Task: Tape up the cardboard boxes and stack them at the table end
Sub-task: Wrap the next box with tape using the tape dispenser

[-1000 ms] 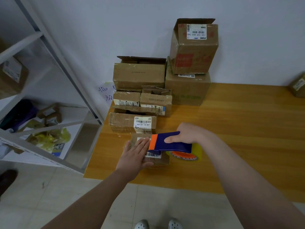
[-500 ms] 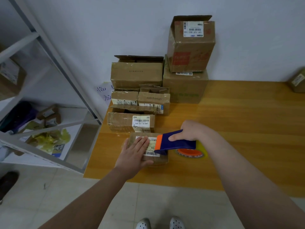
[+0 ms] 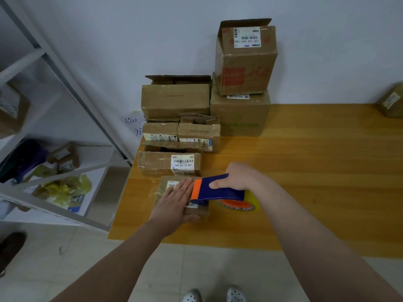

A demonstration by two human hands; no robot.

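Small box: a low cardboard box [image 3: 197, 212] lay near the left end of the wooden surface [image 3: 316, 171], at about 7 o'clock from the frame's middle, with a white barcode label [image 3: 172, 184] partly covered on its top.
Left hand: the left hand [image 3: 174, 203] lay palm-down on the small box's top, its fingers [image 3: 184, 189] straight and close together, pointing toward 1 o'clock, and its thumb lay along the box's near edge.
Right hand: the right hand [image 3: 239, 176] gripped the tape dispenser [image 3: 218, 190] from above — fingers curled round the handle, thumb on the near side.
Tape dispenser: it was blue with an orange front end, which met the left fingertips over the box top. Its tape roll [image 3: 250, 203], clear with an orange core, sat at 3 o'clock of the small box; whether it touched the surface could not be told.
Stack: it stood at 12 o'clock of the small box, against the wall.
- The labelled flat box [image 3: 157, 163] came first, just beside the small box.
- Two little boxes [image 3: 199, 131] sat side by side behind it.
- A wide box [image 3: 174, 101] with raised flaps rose beyond them.
- At its 3 o'clock a large box [image 3: 239, 118] carried a red-printed box [image 3: 246, 68].
Lone box: another box [image 3: 391, 103] sat at the far right edge, well apart from the stack.
Shelf rack: a grey metal rack [image 3: 65, 68] stood at 9 o'clock of the surface, holding boxes and yellow wrapping.
Floor: pale tiles [image 3: 196, 269] — white shoes [image 3: 214, 295] at 6 o'clock.
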